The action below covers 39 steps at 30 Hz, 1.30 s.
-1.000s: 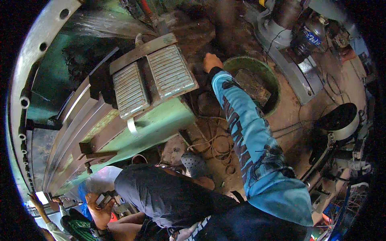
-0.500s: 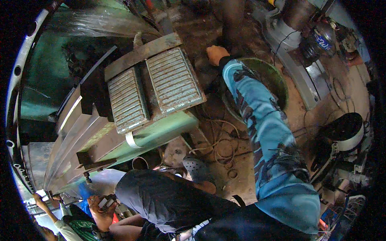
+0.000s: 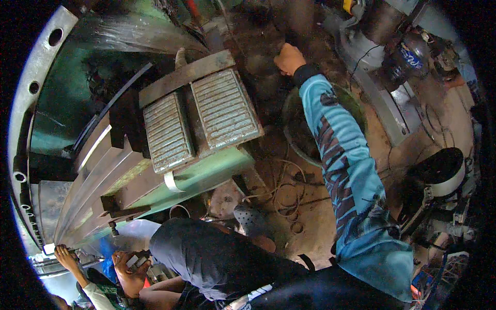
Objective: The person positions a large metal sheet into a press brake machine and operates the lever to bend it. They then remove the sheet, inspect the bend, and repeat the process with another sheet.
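Observation:
My right hand (image 3: 290, 59), in a blue and black patterned sleeve with a dark cuff, reaches far forward over the shadowed floor. Its fingers are curled closed. What they grip, if anything, is lost in the dark area beyond the hand. Below my wrist and forearm stands a round greenish tub (image 3: 292, 139), partly hidden by the sleeve. My left hand does not show.
Left of the tub is a machine bench with two ribbed, rusty metal plates (image 3: 227, 111). A thin hose (image 3: 287, 194) lies coiled on the floor. A grey metal machine base (image 3: 395, 111) stands right, beside a black round container (image 3: 444, 168). A co-worker's hand (image 3: 64, 257) shows lower left.
My right hand has moved forward and a little to the right, away from the tub. The view has shifted slightly. The co-worker's arm at lower left has moved a little.

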Motion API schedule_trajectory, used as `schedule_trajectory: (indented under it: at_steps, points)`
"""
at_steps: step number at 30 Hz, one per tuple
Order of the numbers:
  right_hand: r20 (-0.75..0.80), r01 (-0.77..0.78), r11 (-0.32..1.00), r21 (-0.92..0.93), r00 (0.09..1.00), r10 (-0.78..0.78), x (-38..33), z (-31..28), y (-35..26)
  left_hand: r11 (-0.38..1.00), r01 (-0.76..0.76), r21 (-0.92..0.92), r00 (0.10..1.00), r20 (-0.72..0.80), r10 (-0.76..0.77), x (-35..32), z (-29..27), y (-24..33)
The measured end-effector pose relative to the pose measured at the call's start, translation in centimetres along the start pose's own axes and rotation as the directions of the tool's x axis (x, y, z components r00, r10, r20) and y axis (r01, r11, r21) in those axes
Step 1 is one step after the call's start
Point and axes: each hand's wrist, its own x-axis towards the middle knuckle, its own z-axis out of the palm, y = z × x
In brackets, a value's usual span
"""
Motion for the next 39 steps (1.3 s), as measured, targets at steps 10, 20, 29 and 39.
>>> schedule_trajectory:
  at_steps: [10, 20, 29, 39]
  points:
    - [0.017, -0.112, 0.992, 0.05, 0.994, 0.111, -3.0, -2.2, 0.5, 0.971, -0.141, 0.195, 0.988, 0.09, 0.125, 0.4, -0.6, -0.8]
    - [-0.277, -0.069, 0.993, -0.097, 0.96, 0.04, -1.0, 3.1, -1.5, 0.999, 0.008, 0.045, 0.999, 0.04, -0.01, 0.2, 0.1, -0.5]
    - [-0.445, -0.018, 0.96, 0.278, 0.883, 0.146, -0.3, 10.3, 2.7, 0.907, 0.286, -0.309, 0.953, -0.006, -0.303, -0.2, 0.6, -1.4]
    - [0.136, -0.29, 0.806, 0.516, 0.957, 0.257, -1.8, 12.4, 6.7, 0.963, -0.136, 0.233, 0.988, 0.105, 0.115, 0.6, -0.5, 1.4]
